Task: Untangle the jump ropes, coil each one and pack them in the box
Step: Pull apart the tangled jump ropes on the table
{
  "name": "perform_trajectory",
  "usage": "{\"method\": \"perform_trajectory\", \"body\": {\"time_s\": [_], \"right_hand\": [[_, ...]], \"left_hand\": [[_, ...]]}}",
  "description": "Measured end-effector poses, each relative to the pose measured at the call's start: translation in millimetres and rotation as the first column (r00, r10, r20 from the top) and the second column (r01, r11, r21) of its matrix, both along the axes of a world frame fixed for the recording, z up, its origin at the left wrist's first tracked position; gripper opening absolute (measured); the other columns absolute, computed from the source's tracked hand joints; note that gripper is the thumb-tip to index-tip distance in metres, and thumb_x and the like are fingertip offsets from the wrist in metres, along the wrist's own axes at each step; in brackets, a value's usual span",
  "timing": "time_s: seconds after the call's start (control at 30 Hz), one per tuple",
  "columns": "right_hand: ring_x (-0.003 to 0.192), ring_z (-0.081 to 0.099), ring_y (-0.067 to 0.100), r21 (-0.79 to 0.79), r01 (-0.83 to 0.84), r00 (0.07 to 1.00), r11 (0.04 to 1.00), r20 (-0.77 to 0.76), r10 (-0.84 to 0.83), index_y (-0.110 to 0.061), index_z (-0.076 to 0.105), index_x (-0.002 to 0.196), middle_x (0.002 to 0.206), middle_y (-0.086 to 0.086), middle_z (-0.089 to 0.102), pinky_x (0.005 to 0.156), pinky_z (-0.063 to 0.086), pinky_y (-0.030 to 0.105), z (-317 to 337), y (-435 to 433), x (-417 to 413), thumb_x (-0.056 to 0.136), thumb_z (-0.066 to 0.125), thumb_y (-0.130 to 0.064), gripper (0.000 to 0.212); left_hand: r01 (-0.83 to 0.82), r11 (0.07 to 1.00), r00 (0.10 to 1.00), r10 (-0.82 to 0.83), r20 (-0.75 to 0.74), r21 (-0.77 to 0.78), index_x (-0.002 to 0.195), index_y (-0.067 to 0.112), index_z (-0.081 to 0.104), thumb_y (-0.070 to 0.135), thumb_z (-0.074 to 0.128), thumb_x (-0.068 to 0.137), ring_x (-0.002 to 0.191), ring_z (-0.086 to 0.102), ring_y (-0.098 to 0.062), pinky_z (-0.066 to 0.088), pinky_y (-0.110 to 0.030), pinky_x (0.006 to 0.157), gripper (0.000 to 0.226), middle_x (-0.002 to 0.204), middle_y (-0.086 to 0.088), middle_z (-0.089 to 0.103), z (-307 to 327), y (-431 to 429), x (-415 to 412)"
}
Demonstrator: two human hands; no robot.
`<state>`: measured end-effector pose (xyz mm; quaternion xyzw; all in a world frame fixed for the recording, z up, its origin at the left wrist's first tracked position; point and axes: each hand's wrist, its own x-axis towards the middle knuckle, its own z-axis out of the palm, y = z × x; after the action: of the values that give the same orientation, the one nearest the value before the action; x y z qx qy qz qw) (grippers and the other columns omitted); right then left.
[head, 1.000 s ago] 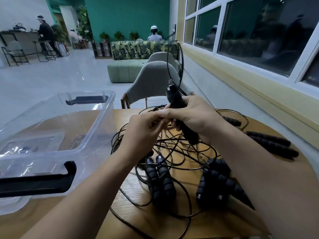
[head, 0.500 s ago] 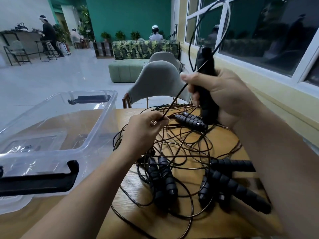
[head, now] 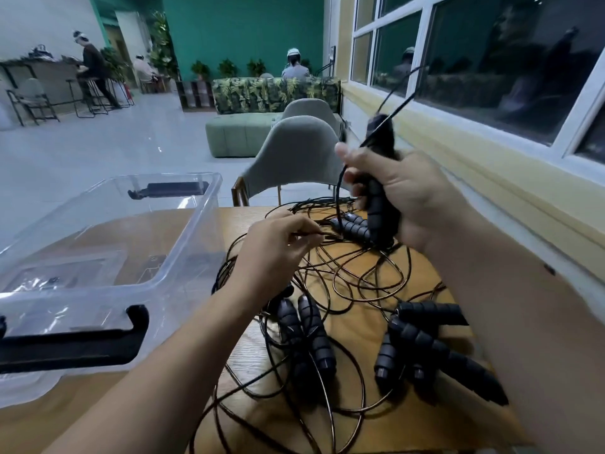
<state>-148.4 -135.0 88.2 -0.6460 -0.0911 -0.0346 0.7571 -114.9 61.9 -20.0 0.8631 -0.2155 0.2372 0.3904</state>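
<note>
Hands (head: 406,194) on handle (head: 379,178), cord (head: 337,276)

Clear plastic storage box (head: 183,257) open-topped on left, interior unobstructed from above. Tangle of thin black cords (head: 347,276) covers round wooden table (head: 370,326) centre. 2 black ribbed foam handles (head: 307,335) block near middle; more to right. Bare wood along near edge.

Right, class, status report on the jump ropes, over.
Right hand gripping one handle upright. Left hand pinching a cord. Ropes tangled on table. Box empty of ropes.
</note>
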Motion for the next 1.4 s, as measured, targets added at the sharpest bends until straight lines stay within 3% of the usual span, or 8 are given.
{"method": "perform_trajectory", "body": {"time_s": [0.13,0.37,0.5,0.63,0.8,1.17,1.3,1.4], "right_hand": [[0.061,0.061,0.015,-0.021,0.026,0.997,0.999,-0.067,-0.027,-0.007,0.067,0.108,0.071,0.001,0.067,0.060,0.054,0.030,-19,15,3,0.091,0.083,-0.041,0.041],[0.061,0.056,0.018,0.010,0.212,0.970,0.977,-0.127,-0.209,-0.012,0.062,0.097,0.073,0.003,0.057,0.067,0.057,0.041,-32,15,14,0.087,0.080,-0.063,0.055],[0.067,0.052,0.020,-0.060,0.317,0.945,0.947,-0.072,-0.320,-0.016,0.064,0.095,0.079,0.006,0.055,0.061,0.053,0.034,-36,11,20,0.092,0.079,-0.055,0.042],[0.064,0.053,0.018,-0.045,0.117,0.976,0.992,-0.180,-0.123,-0.015,0.062,0.091,0.070,0.001,0.058,0.061,0.050,0.032,-40,13,16,0.092,0.082,-0.043,0.034],[0.055,0.050,0.014,-0.109,-0.224,0.942,0.969,-0.278,0.186,-0.012,0.063,0.092,0.069,0.002,0.058,0.052,0.043,0.026,-50,28,6,0.092,0.080,-0.017,0.018],[0.050,0.052,0.020,-0.356,-0.316,0.934,0.880,-0.277,0.224,-0.005,0.065,0.078,0.068,0.015,0.062,0.051,0.040,0.029,-60,38,-4,0.091,0.067,0.000,0.014],[0.054,0.057,0.019,-0.414,-0.482,0.862,0.772,-0.380,0.335,-0.003,0.073,0.091,0.075,0.015,0.070,0.050,0.047,0.024,-62,36,-6,0.092,0.074,-0.007,0.004],[0.055,0.059,0.016,-0.438,-0.508,0.850,0.742,-0.393,0.350,0.001,0.075,0.103,0.076,0.011,0.072,0.051,0.049,0.023,-64,39,-5,0.091,0.081,-0.014,0.020]], "left_hand": [[-0.024,0.997,0.999,0.021,-0.042,-0.078,0.094,0.033,0.080,0.034,0.081,0.091,0.081,0.066,0.002,0.054,-0.026,0.072,0.003,0.084,0.020,0.072,3,2,-6],[-0.101,0.932,0.976,0.024,-0.218,-0.348,0.087,0.028,0.078,0.033,0.076,0.095,0.068,0.068,-0.013,0.055,-0.038,0.069,0.010,0.070,0.007,0.073,5,7,-2],[-0.174,0.849,0.953,0.018,-0.302,-0.498,0.084,0.023,0.073,0.035,0.071,0.098,0.057,0.056,-0.013,0.046,-0.037,0.065,0.019,0.062,0.002,0.067,9,8,-4],[-0.192,0.796,0.940,-0.018,-0.339,-0.574,0.068,0.031,0.071,0.041,0.068,0.090,0.048,0.048,-0.010,0.038,-0.027,0.055,0.024,0.056,0.003,0.059,14,7,-1],[-0.259,0.665,0.912,-0.070,-0.404,-0.700,0.070,0.012,0.065,0.018,0.065,0.100,0.045,0.041,-0.011,0.028,-0.019,0.041,0.031,0.056,-0.001,0.055,23,2,-5],[-0.311,0.496,0.847,-0.242,-0.473,-0.811,0.086,0.020,0.063,0.031,0.051,0.109,0.055,0.048,-0.004,0.029,-0.020,0.051,0.029,0.061,0.011,0.059,35,7,-9],[-0.330,0.407,0.833,-0.298,-0.466,-0.852,0.088,0.020,0.060,0.034,0.047,0.111,0.054,0.047,-0.004,0.027,-0.019,0.050,0.030,0.064,0.010,0.057,36,9,-10],[-0.323,0.372,0.838,-0.314,-0.446,-0.870,0.089,0.018,0.059,0.033,0.046,0.112,0.054,0.048,-0.005,0.027,-0.018,0.047,0.030,0.065,0.008,0.058,35,10,-10]]}}
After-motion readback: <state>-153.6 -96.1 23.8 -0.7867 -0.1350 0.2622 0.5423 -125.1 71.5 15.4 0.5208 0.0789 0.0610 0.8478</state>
